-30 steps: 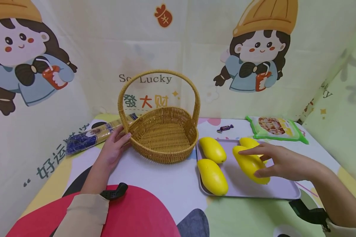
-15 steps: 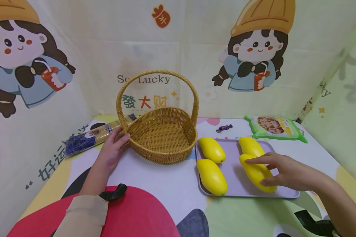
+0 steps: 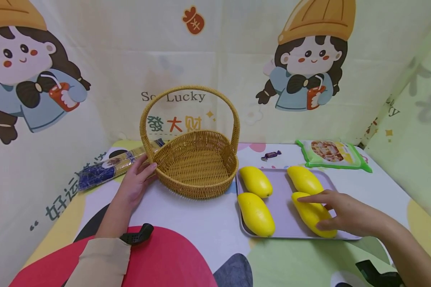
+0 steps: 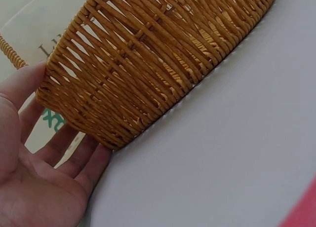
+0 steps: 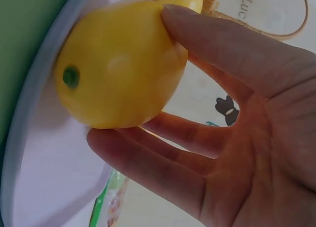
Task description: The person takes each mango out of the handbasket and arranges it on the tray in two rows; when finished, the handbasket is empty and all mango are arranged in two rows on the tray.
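Note:
My left hand (image 3: 134,183) holds the left side of a wicker basket (image 3: 197,189) with a tall arched handle. In the left wrist view, the thumb lies at the rim of the basket (image 4: 148,64), and the fingers reach around its outer wall. My right hand (image 3: 348,213) grips a yellow mango (image 3: 310,213) at the right front of a lilac tray (image 3: 283,227). Thumb and fingertips lie on opposite sides of this mango (image 5: 118,69) in the right wrist view. Behind it on the tray is another mango (image 3: 303,179). Two more mangoes (image 3: 256,215) lie along the tray's left side.
A long pack of spaghetti (image 3: 111,165) lies partly behind the basket at the left. A wrapped candy (image 3: 271,155) and a green-edged food packet (image 3: 332,153) are at the back right. Printed cloth walls (image 3: 233,71) enclose the table.
My right hand has carried the mango toward the tray's front right and lowered it, uncovering more of the mango behind. The left hand stays at the basket.

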